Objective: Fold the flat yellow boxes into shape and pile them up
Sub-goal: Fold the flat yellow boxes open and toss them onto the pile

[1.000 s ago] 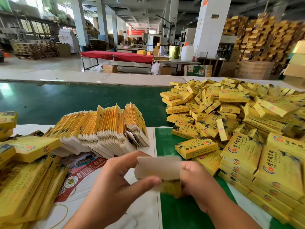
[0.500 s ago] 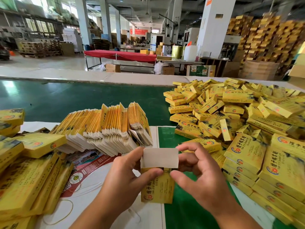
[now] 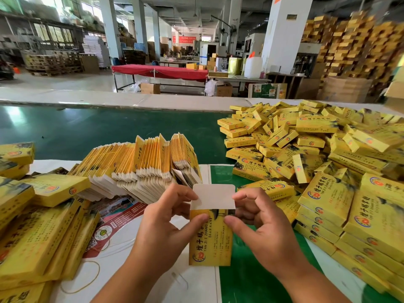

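Both hands grip one yellow box (image 3: 211,237) upright at table centre: left hand (image 3: 166,228) and right hand (image 3: 262,228) pinch its upper corners, thumbs in front, apparently to steady it while the white flap (image 3: 213,196) stands open. Flat blanks (image 3: 140,169) wait at eleven o'clock; finished pile (image 3: 317,162) at two o'clock

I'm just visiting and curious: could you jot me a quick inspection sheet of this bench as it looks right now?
Surface: green table, partly under white sheeting.
Job's things: held box upright, its white top flap open; flat boxes standing in a row; folded pile on the right.
Clutter: larger yellow boxes on the left, printed leaflet, rubber band.
Grippers: left hand and right hand each pinch the box near its top.
Cables: nothing seen.
Surroundings: factory hall, red-covered table, stacked cartons.
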Motion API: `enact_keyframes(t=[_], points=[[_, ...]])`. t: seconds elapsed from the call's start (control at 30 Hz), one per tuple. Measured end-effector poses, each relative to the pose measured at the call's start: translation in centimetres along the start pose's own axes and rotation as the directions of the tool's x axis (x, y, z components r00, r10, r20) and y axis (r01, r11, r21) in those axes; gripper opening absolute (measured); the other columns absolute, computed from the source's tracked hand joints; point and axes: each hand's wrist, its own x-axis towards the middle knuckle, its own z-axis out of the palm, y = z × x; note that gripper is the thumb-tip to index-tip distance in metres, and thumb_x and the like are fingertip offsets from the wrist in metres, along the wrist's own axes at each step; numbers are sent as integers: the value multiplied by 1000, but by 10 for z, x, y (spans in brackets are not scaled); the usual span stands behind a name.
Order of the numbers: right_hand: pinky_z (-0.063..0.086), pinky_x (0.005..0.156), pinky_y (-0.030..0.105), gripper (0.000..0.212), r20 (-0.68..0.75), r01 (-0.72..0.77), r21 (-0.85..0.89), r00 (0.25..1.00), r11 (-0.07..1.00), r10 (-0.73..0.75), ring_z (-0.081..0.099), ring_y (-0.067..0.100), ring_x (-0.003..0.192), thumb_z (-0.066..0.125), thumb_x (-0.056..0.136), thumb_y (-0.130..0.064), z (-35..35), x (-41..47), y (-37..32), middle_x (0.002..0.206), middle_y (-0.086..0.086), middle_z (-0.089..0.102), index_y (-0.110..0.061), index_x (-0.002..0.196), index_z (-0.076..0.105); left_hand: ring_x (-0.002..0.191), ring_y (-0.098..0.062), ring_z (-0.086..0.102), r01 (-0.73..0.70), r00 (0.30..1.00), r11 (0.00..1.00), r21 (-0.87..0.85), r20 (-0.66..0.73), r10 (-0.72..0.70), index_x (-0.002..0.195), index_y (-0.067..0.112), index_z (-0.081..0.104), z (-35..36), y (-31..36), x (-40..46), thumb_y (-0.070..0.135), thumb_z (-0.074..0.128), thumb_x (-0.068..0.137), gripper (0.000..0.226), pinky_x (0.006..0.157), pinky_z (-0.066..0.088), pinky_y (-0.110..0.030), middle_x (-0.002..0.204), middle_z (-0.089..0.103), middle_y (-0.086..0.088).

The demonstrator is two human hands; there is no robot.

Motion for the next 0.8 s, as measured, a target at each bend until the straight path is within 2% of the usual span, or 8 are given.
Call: enact_keyframes(t=[0.13,0.3,0.47,0.53,0.6,0.7,0.73,0.8], points=[[57,77,23,24,41,30,-73,999,997,-27,69,11,92,69,83,-37,-3,0,2,95,-14,70,-35,107,65,88,-24,67,24,1000,999,-25,20,-23,92,35,62,-3,-3,1,39,78,74,24,70,60,-36,93,70,3],[51,66,18,7,111,91,-85,990,992,-82,64,11,74,65,86,-28,-4,1,0,76,-12,65,-22,88,65,80,-21,67,-6,988,997,71,154,-5,81,25,64,-1,-1,2,45,71,75,23,67,59,-37,83,71,7],[40,64,7,11,106,165,-119,983,979,-152,55,1,65,63,86,-22,-1,4,-3,68,-20,55,-27,78,57,76,-17,65,-88,990,982,164,125,68,77,22,64,0,-1,3,46,62,81,25,63,55,-30,77,68,10],[43,64,7,8,76,145,-105,988,984,-137,59,1,68,66,87,-22,0,2,-1,72,-21,59,-25,84,59,77,-15,64,-108,991,979,173,102,91,80,25,64,1,0,2,42,63,84,18,62,53,-22,78,67,10],[50,69,11,25,23,77,-45,997,996,-76,66,3,79,71,86,-21,1,-1,0,84,-21,68,-29,105,56,85,-17,66,-53,996,995,85,80,46,97,31,62,3,-1,0,35,67,87,12,64,55,-21,86,67,9],[53,78,15,63,2,-5,37,1000,999,4,71,9,93,71,84,-24,1,-2,2,100,-15,74,-46,134,39,95,-19,67,69,995,995,-72,81,-63,129,44,44,4,-3,-1,29,69,81,56,70,60,-27,98,70,7],[53,79,14,68,6,-5,28,1000,1000,4,70,9,94,72,84,-26,1,-2,2,101,-15,74,-48,138,37,97,-17,67,75,993,994,-79,92,-68,134,47,40,3,-3,-1,28,68,78,65,73,59,-25,100,71,9],[53,79,14,61,36,4,31,999,1000,-5,70,8,97,71,84,-33,-1,0,2,103,-16,73,-50,136,44,99,-16,67,59,991,996,-66,120,-51,132,47,44,1,-4,1,29,68,78,63,78,57,-22,101,71,10]])
